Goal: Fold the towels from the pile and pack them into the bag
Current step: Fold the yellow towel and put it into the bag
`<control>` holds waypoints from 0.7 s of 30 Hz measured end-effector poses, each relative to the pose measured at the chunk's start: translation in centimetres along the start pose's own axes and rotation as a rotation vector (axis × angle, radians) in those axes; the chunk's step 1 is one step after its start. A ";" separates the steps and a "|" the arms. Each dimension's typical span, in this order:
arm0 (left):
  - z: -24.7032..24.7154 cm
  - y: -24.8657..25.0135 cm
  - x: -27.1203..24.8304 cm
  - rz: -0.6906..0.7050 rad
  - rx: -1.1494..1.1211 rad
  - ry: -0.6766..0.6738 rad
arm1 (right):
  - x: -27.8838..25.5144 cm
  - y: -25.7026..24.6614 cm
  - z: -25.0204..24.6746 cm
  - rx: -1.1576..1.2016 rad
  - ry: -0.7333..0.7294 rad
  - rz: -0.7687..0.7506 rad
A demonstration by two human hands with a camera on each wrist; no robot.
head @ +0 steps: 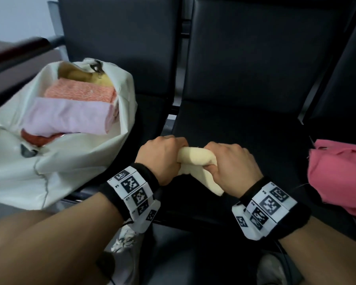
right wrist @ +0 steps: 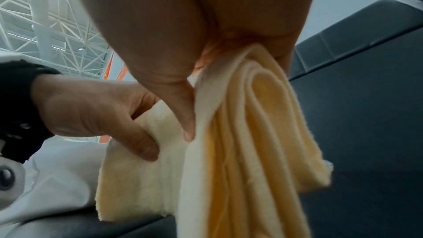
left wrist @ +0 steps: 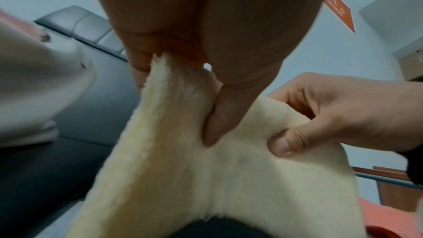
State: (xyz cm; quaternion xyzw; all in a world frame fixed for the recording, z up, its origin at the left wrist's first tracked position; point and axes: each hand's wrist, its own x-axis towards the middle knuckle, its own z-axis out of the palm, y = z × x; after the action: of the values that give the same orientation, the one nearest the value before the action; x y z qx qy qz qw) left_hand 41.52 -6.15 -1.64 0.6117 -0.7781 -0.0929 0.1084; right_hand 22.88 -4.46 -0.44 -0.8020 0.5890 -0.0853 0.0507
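Head view: black padded seats fill the frame, and everything else is placed against them. On the left seat sits the white bag, mouth open. Inside it, folded towels lie stacked: a lilac towel nearest you, an orange-pink towel behind it, a yellow one at the far end, and a red edge under the lilac. At the right edge of the right seat lies a loose pink towel.

Above the front of the right seat you hold a cream-yellow towel in the air, between both hands. Your left hand grips one end, fingers curled over the cloth, thumb pressed in from below. Your right hand grips the other end the same way, close beside the left. Right wrist view shows the towel hanging from that grip in several folded layers. Both wrists carry black bands with printed marker tags.
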 end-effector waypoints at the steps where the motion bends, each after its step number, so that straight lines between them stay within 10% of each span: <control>1: -0.4 -0.5 -0.4 -0.008 -0.005 0.013 | 0.0 -0.6 -0.2 0.007 0.008 -0.012; 21: -16.6 -15.3 -3.4 -0.231 0.040 0.487 | 10.4 -20.3 -6.4 0.025 0.295 -0.389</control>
State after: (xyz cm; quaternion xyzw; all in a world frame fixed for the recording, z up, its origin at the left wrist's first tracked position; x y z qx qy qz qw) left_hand 61.28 -6.65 9.83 0.7027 -0.6560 0.0607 0.2689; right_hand 43.60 -8.12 10.31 -0.8785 0.4235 -0.2170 -0.0433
